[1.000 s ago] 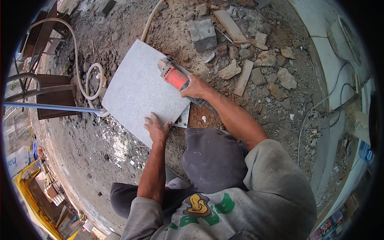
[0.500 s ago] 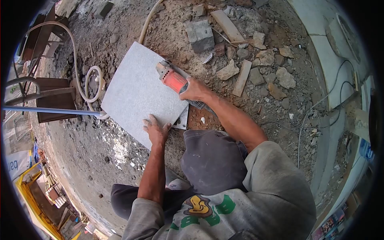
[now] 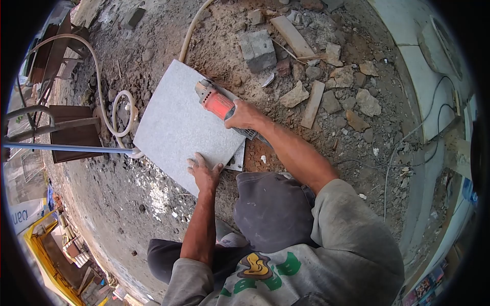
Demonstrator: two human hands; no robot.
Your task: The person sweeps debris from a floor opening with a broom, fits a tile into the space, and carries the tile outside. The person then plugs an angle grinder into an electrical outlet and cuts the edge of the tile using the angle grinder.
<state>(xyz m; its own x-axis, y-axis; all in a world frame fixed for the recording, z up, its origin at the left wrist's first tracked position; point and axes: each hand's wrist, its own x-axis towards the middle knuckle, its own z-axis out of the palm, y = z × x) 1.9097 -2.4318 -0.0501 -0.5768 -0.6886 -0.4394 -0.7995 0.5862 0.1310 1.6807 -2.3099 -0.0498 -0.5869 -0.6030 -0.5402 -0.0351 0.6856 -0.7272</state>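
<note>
A large pale grey tile lies at a slant on the rough ground, over a smaller piece of tile that shows at its lower right corner. My right hand is wrapped round a red and black angle grinder, whose metal head rests near the tile's upper right edge. The grinder's disc is hidden. My left hand lies on the tile's lower edge with its fingers spread, holding nothing.
Beyond the tile lie a grey concrete block, wood strips and broken stones. A beige hose loops at the left, near a blue pipe. Cables run along the right.
The grinder and my right hand have moved slightly down and left along the tile's right edge. My left hand stays on the tile. The whole view has shifted a little.
</note>
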